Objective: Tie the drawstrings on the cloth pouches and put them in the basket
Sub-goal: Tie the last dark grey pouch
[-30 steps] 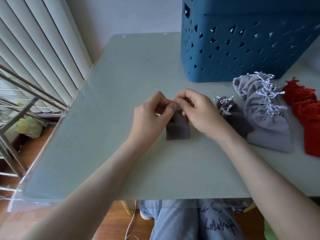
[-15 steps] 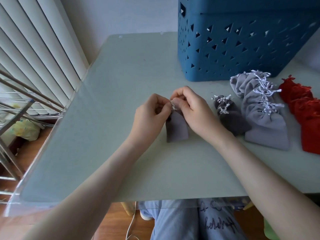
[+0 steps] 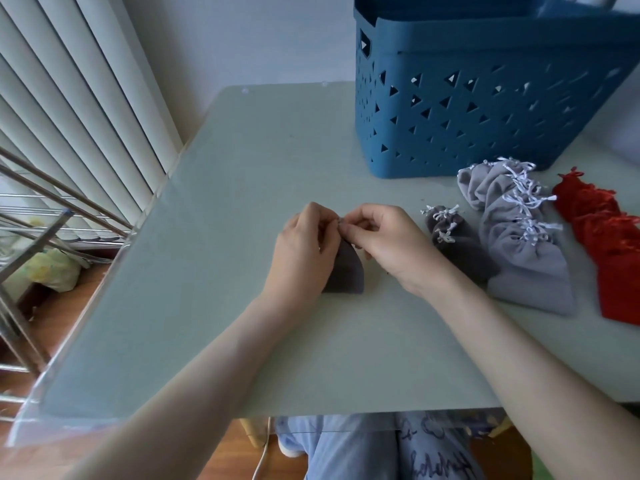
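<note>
From my head camera, my left hand [image 3: 304, 252] and right hand [image 3: 386, 239] meet at the top of a small dark grey pouch [image 3: 346, 273]. The fingertips of both pinch its gathered neck, and its bottom rests on the desk [image 3: 225, 209]. The drawstring is mostly hidden between my fingers. To my right, other dark grey pouches [image 3: 455, 237] lie just beside a pile of light grey pouches [image 3: 519, 247] with white strings, then red pouches [image 3: 609, 251] at the edge. The blue basket [image 3: 467, 109] stands on the desk behind them, near the piles.
</note>
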The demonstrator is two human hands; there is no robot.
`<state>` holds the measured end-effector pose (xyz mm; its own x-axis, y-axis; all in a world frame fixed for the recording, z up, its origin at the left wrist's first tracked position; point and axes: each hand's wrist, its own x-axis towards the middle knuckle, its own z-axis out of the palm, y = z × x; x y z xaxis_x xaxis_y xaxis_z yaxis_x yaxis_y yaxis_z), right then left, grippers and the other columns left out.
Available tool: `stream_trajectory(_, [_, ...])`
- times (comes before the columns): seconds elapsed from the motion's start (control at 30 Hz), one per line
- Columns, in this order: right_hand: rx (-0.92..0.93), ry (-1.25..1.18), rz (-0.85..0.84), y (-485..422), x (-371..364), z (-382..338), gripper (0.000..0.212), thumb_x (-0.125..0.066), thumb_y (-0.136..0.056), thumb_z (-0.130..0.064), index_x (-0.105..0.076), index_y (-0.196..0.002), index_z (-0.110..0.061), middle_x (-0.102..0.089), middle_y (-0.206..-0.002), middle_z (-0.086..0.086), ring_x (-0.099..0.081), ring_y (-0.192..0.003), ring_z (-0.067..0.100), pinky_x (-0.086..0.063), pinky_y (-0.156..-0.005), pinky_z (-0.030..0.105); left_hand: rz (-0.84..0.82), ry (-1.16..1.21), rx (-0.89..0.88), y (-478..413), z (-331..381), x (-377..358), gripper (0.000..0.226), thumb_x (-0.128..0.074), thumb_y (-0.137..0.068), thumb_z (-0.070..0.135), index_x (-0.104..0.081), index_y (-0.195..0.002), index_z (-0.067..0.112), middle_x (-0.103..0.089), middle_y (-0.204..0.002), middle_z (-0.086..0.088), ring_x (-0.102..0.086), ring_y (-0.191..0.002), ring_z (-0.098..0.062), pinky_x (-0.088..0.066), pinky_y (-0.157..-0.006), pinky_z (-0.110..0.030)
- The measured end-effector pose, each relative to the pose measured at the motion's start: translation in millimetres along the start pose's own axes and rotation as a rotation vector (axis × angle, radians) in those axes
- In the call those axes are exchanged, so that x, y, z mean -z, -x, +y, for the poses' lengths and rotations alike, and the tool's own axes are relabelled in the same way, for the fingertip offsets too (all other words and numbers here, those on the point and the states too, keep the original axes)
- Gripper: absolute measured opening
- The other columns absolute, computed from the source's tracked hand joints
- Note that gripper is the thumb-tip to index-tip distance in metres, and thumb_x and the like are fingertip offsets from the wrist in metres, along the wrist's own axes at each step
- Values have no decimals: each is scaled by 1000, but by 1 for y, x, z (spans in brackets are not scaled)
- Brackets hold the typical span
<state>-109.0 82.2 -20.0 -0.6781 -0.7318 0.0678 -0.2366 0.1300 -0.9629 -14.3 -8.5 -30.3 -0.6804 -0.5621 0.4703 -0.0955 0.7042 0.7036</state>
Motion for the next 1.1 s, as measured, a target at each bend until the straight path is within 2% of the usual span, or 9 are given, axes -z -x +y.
stream_trajectory(0.13, [8, -68, -21, 1, -2, -1, 11, -58, -92, -8, -64, -85, -13, -59, -68, -8, -52, -57, -7, -37, -54, 8, 8, 63, 44, -1, 2, 1, 4, -55, -90, 8, -59, -89, 8, -63, -81, 4, -55, -74, -10, -39, -66, -11])
stream_trajectory(0.27, [1, -94, -38, 1, -2, -2, 13, -56, -93, -11, -65, -84, -15, -58, -67, -8, -47, -59, 3, -36, -58, 18, 10, 75, 63, -2, 2, 4, 4, -55, -90, 8, -59, -88, 7, -63, -80, 3, -55, -72, -14, -40, -67, -19])
stream_trajectory(0.37, [-9, -110, -48, 0, -1, 0, 19, -55, -94, -12, -66, -80, -18, -58, -66, -10, -43, -62, 9, -35, -60, 24, 25, 39, 17, -1, 2, 4, 7, -57, -89, 8, -59, -82, 7, -64, -78, 0, -54, -74, -17, -39, -66, -20])
stream_trajectory(0.53, [-71, -254, -132, -1, 1, -1, 16, -54, -93, -5, -66, -85, -12, -58, -62, -10, -42, -60, 8, -34, -56, 20, 95, 3, -78, -2, -2, 5, 10, -55, -85, 14, -59, -76, 13, -59, -77, 6, -50, -78, -18, -35, -70, -12])
stream_trajectory(0.6, [-91, -288, -157, -2, 2, -2, 17, -51, -93, -5, -65, -84, -10, -57, -57, -12, -40, -59, 8, -33, -55, 20, 80, 45, -56, -2, -1, 5, 8, -56, -85, 13, -60, -78, 12, -60, -78, 7, -52, -77, -13, -37, -68, -14])
stream_trajectory(0.77, [-87, -230, -202, -2, 4, -3, 24, -50, -95, -5, -63, -76, -12, -53, -55, -11, -39, -59, 9, -32, -56, 21, 6, 202, 60, -2, 2, 8, 11, -57, -86, 5, -62, -80, 14, -65, -79, 7, -58, -76, -3, -39, -69, -6])
stream_trajectory(0.87, [-103, -233, -225, -2, 6, -1, 21, -50, -96, -9, -64, -80, -11, -55, -62, -7, -41, -61, 9, -34, -58, 21, -37, 304, 139, -3, 1, 11, 13, -58, -88, 8, -63, -80, 17, -65, -75, 12, -60, -76, -3, -42, -71, -11])
stream_trajectory(0.97, [-148, -316, -276, -2, 9, -1, 16, -49, -95, -14, -62, -88, -8, -56, -79, 5, -47, -68, 12, -41, -63, 22, -82, 438, 165, -5, 2, 12, 15, -58, -90, 9, -63, -79, 19, -64, -74, 13, -60, -75, -5, -44, -75, -19])
stream_trajectory(1.1, [-220, -530, -369, 1, 14, -3, 19, -52, -83, -19, -61, -90, -5, -65, -74, 2, -61, -65, 8, -50, -62, 18, -76, 514, 85, -1, 6, 12, 15, -58, -90, 10, -62, -80, 21, -64, -78, 10, -59, -77, -7, -44, -75, -19])
